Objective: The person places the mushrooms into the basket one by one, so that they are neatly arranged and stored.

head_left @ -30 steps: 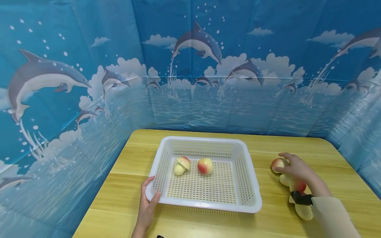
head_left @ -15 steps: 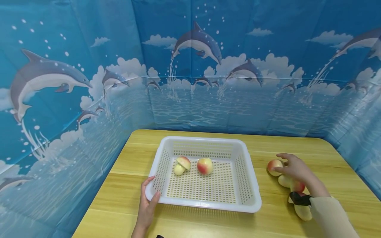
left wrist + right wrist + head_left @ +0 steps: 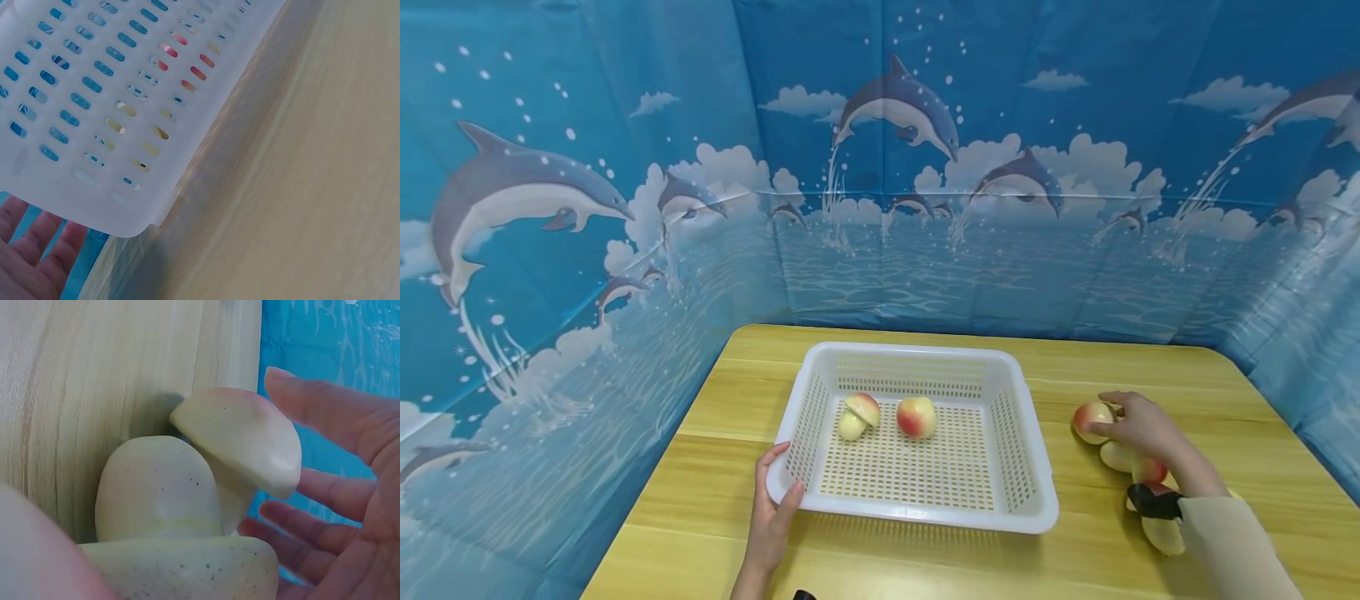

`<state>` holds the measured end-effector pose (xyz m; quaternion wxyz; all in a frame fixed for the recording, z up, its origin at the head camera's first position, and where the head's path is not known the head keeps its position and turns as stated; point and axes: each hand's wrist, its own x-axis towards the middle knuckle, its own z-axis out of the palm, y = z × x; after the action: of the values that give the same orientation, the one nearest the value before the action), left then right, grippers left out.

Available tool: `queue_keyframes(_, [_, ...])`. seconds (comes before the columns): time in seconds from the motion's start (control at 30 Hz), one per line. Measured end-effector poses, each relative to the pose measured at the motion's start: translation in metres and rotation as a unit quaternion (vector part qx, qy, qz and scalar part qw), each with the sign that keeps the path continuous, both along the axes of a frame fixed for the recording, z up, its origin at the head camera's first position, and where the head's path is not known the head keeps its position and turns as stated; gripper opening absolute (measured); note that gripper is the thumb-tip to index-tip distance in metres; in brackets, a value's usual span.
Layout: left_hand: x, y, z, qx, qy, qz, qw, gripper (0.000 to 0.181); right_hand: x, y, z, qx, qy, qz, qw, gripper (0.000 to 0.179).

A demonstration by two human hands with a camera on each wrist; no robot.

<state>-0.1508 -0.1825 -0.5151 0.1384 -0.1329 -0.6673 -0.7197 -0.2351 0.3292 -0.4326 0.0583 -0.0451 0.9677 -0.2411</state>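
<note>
My left hand grips the near left corner of a white perforated plastic basket, thumb over the rim and fingers along the outside. Inside the basket lie a toy mushroom with a red-and-yellow cap and a round red-and-yellow piece. At the right, my right hand is around another toy mushroom. In the right wrist view its thumb stands beside the cap and the fairly straight fingers reach past it, the index at the cap's edge.
Several more pale toy mushrooms lie in a row under the right wrist and forearm. The wooden table carries everything. Blue dolphin-print curtains close off its back and sides.
The mushroom at my right hand shifted a little left between the first two frames, then stayed. The right hand has moved only slightly. My left hand and the basket hold their place.
</note>
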Motion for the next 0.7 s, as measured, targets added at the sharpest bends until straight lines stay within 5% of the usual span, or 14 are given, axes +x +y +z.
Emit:
queue_keyframes(0.37, [0.0000,0.0000,0.0006,0.004,-0.009,0.000,1.0000,0.050,0.0013,-0.0007,-0.0016,0.019,-0.065,-0.026,0.9973,0.092])
queue_keyframes(0.7, [-0.0002,0.0002,0.0007,0.002,-0.009,-0.005,0.9999,0.050,0.0022,-0.0038,-0.0049,0.005,-0.064,-0.026,0.9976,0.090])
